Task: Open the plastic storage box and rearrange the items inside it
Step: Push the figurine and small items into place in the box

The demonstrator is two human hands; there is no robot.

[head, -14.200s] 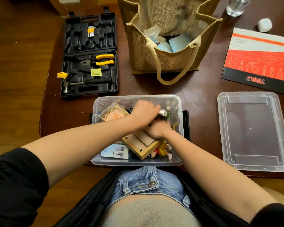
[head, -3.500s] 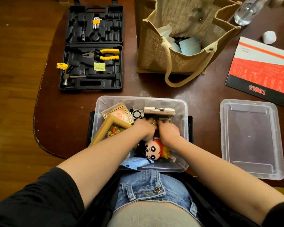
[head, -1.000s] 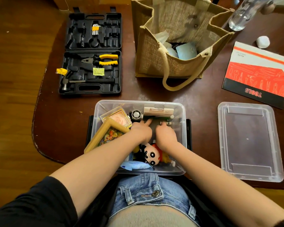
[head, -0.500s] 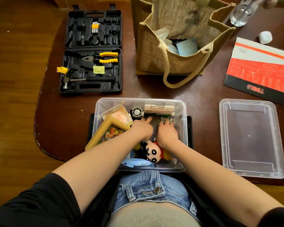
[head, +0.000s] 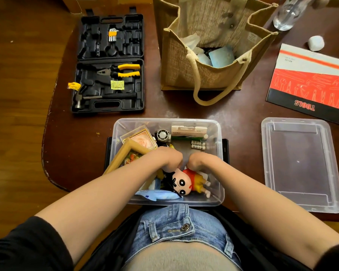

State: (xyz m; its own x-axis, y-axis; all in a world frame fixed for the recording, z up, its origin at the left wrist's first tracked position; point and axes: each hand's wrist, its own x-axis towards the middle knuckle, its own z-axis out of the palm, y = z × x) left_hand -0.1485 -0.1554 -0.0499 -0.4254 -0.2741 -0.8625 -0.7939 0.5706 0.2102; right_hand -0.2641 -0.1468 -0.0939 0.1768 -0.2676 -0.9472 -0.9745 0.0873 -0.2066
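The lid (head: 299, 165) lies on the desk (head: 241, 114), right of the open plastic storage box (head: 216, 133); rearranging is underway. Left hand (head: 168, 159) and right hand (head: 200, 161) curl onto the cartoon doll (head: 186, 181) near-centre; whether they grip is hidden. Next, probably, lifting it somewhere tidier.

A single wide-angle camera worn on the person's head looks steeply down and forward, close over the table (head: 241, 122), its edges bowed, apparently by the lens.
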